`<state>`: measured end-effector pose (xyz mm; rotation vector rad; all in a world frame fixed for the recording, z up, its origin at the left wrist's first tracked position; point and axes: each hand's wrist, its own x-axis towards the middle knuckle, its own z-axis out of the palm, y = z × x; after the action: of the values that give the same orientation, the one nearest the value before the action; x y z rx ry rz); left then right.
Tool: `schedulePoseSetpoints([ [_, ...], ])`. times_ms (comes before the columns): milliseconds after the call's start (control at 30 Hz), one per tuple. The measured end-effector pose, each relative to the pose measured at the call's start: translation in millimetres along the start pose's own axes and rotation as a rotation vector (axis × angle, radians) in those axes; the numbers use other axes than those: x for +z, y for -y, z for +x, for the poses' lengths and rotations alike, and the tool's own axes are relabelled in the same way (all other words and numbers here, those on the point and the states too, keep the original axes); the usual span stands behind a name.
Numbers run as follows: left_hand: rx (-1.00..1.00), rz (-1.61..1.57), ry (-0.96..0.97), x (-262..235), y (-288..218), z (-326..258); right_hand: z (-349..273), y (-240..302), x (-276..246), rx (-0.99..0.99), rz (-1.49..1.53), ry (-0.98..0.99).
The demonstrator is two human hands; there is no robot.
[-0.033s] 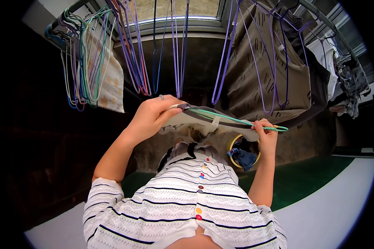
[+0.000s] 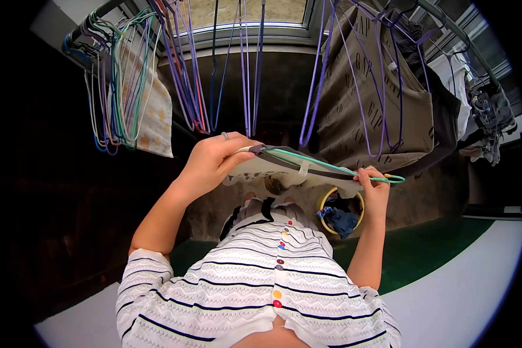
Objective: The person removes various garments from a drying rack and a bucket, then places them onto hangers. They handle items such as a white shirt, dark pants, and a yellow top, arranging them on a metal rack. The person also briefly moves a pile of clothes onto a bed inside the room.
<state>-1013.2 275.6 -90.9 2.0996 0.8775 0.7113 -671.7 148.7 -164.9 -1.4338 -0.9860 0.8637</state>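
Note:
Held out in front of me is a cream garment [image 2: 284, 165] with a dark neckline band and a small white label. A green clothes hanger [image 2: 307, 160] runs along its neck opening. My left hand [image 2: 219, 158] is closed on the garment's left shoulder, thumb and fingers pinched beside the dark band; the hanger's left part is hidden there. My right hand [image 2: 374, 184] pinches the hanger close to its right end, which sticks out past the fingers as a narrow loop. The garment's right edge comes up against these fingers; whether they grip the cloth too, I cannot tell.
Purple and blue hangers [image 2: 246, 87] dangle from a rack ahead. A brown printed garment [image 2: 354, 98] hangs at right, a patterned pale cloth [image 2: 156, 110] at left beside bunched hangers [image 2: 119, 87]. A yellow-rimmed basket [image 2: 361, 219] of dark clothes stands below my right hand.
My right hand has shifted slightly to the right with the hanger's end, and the garment's hanging cloth has moved a little. My left hand stays nearly in place.

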Motion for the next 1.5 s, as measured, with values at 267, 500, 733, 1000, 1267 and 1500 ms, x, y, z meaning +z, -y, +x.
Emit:
schedulePoseSetpoints([
  [267, 0.267, 0.331, 0.184, 52, 6, 4, -5, 40, 46, -0.291, -0.396, 0.196],
  [500, 0.307, 0.142, 0.058, 48, 29, 3, 4, 49, 33, -0.379, -0.400, 0.212],
  [733, 0.112, 0.021, 0.094, 28, 38, -14, 9, 14, -39, 0.129, -0.559, 0.419],
  [1000, 0.011, 0.258, 0.135, 28, 77, -29, 6, 33, -51, -0.367, -0.542, -0.076],
  [1267, 0.036, -0.109, -0.002, 46, 80, -31, 4, 21, -70, -0.275, -0.362, -0.272],
  [1500, 0.109, -0.107, 0.142, 49, 64, -17, -7, 33, -20, -0.432, -0.574, 0.002],
])
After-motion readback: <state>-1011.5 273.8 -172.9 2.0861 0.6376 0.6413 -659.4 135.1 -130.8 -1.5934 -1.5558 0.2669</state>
